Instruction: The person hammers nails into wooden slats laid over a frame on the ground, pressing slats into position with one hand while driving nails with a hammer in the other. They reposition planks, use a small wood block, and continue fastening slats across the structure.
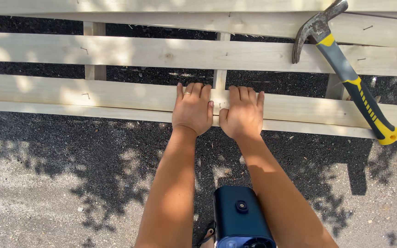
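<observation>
My left hand (193,108) and my right hand (242,112) lie flat, side by side, palms down on the nearest pale wooden slat (93,97) of a slatted wooden frame lying on the ground. Their fingers are together and point away from me, and the thumbs nearly meet over a small nail (220,106) in the slat. A ring is on my left hand. A claw hammer (345,71) with a grey, black and yellow handle rests on the slats to the right, apart from both hands.
Further slats (161,53) run left to right above, joined by upright cross pieces (94,50), with small nails (86,96) sticking up. Dark gravel ground (70,183) lies below. A dark blue device (239,218) hangs near my body between my forearms.
</observation>
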